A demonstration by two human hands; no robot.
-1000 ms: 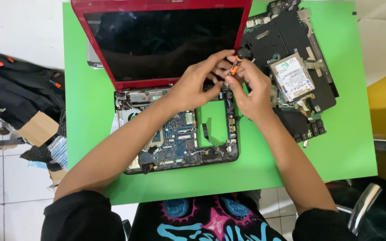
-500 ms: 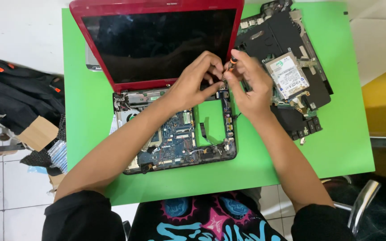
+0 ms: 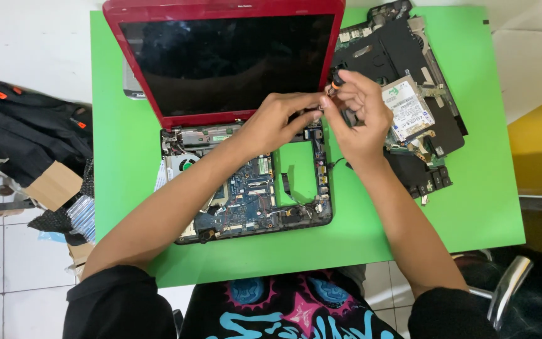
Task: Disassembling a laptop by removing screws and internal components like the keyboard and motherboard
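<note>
Both hands meet at the laptop's (image 3: pixel 246 182) right hinge, centre frame: our left (image 3: pixel 277 122) pinches it, our right (image 3: pixel 359 110) grips a screwdriver (image 3: pixel 335 80); we need steady aim

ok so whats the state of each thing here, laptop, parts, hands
laptop: lid open, screen dark, base stripped, board exposed
removed cover: off, lying right of laptop
hard drive: out, resting on cover
screwdriver: gripped in right hand
left hand: fingertips pinching at right hinge

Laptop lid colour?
Red; the laptop lid frames a black screen, seen clearly in the head view.
</note>
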